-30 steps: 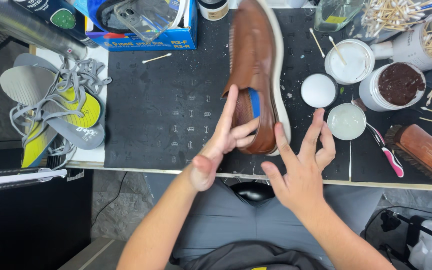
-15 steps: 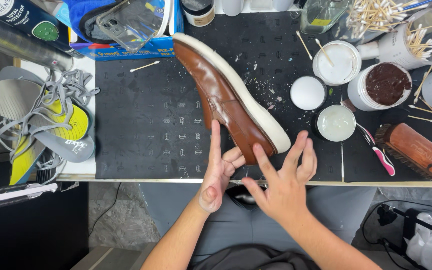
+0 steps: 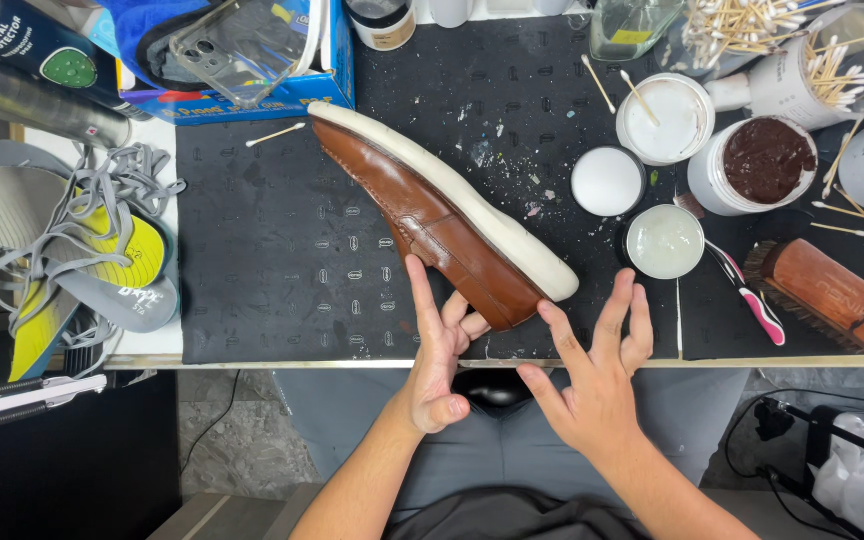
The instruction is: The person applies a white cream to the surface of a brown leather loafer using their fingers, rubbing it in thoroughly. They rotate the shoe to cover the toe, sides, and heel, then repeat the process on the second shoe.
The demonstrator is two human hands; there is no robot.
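Two hands (image 3: 437,375) (image 3: 592,385), brown shoe (image 3: 432,220) at left fingers (image 3: 420,290)

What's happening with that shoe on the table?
A person's left hand touches the end of a brown leather shoe lying on its side on a black mat, pale sole showing. The right hand hovers open just beside it, holding nothing. An open jar of brown polish and a wooden brush sit nearby.

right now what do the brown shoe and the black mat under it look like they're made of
Brown shoe: upper looks like smooth leather, with a soft sheen and stitched seams; the pale sole looks like matte rubber or foam. Black mat: probably rubber or woven fabric, dull and finely textured, flecked with pale specks.
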